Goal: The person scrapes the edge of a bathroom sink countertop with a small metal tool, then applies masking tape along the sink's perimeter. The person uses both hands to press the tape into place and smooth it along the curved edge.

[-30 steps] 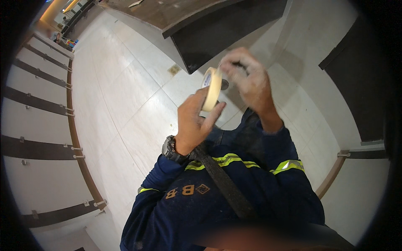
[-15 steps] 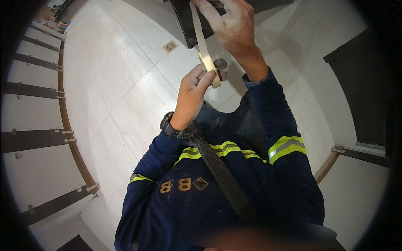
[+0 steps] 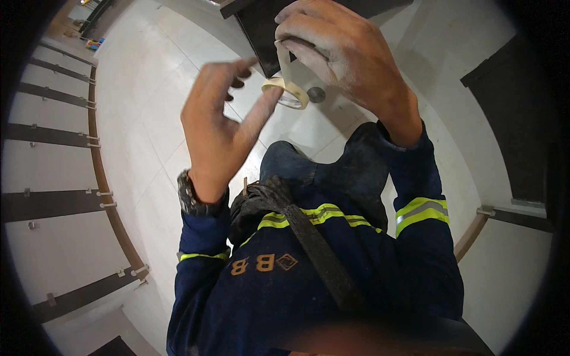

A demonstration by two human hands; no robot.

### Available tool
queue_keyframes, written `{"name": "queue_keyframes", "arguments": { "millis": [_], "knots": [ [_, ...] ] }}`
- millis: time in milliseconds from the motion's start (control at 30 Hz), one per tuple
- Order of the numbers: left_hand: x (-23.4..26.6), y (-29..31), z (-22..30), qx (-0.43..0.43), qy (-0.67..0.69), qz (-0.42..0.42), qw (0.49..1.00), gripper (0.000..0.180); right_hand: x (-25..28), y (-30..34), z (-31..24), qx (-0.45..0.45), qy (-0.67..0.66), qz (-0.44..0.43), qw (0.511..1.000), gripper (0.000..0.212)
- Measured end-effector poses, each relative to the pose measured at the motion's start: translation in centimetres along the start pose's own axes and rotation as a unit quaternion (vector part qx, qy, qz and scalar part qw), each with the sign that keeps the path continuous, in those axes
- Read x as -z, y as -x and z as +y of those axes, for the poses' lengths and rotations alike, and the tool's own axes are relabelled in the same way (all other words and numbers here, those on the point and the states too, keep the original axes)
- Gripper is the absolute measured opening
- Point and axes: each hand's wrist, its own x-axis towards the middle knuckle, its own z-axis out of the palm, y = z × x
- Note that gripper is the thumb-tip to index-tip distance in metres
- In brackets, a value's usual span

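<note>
A roll of pale yellow masking tape (image 3: 301,97) hangs by its unrolled strip in front of a dark panel corner. My right hand (image 3: 356,53) is closed, pinching the strip's upper end between thumb and fingers. To the left of the roll, my left hand (image 3: 217,113) has its fingers spread and slightly blurred. Its thumb tip reaches the roll's near-left rim; whether it presses on it I cannot tell. The dark panel (image 3: 261,35) stands just behind the tape, its lower corner partly covered by roll and strip.
White cubicle partitions with dark bands (image 3: 53,204) line the left side. A dark panel (image 3: 510,124) is on the right wall. Pale floor tiles (image 3: 148,77) spread below, with a round drain cover (image 3: 316,95) beside the roll. A dark strap (image 3: 317,252) crosses my chest.
My left hand has let go its grip on the roll, spread its fingers and moved left. The right hand has come lower and nearer with the strip, which now looks shorter.
</note>
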Motion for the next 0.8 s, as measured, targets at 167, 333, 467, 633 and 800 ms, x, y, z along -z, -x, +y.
{"name": "queue_keyframes", "arguments": {
  "millis": [167,333,467,633,800],
  "knots": [
    [-1.2,-2.1,-0.3,-0.043,0.031,0.017,0.998,0.023,0.9,-0.7,-1.3,0.006,0.018,-0.017,1.0,0.015],
    [-2.3,-1.9,0.4,0.004,0.063,0.021,0.998,0.013,0.1,1.3,-0.5,-0.067,0.012,0.063,0.996,0.019],
    [-2.8,-1.5,0.1,0.001,0.072,0.008,0.997,0.012,-3.4,5.7,0.2,-0.262,-0.187,0.184,0.929,0.038],
    [-2.5,-2.4,-0.7,-0.043,0.021,0.011,0.999,0.012,-6.1,7.6,-1.1,-0.359,-0.38,0.049,0.851,0.035],
    [-0.7,-4.1,-2.3,-0.119,-0.11,0.068,0.984,0.017,-7.6,5.5,-0.8,-0.364,-0.334,0.068,0.867,0.031]
  ]
}}
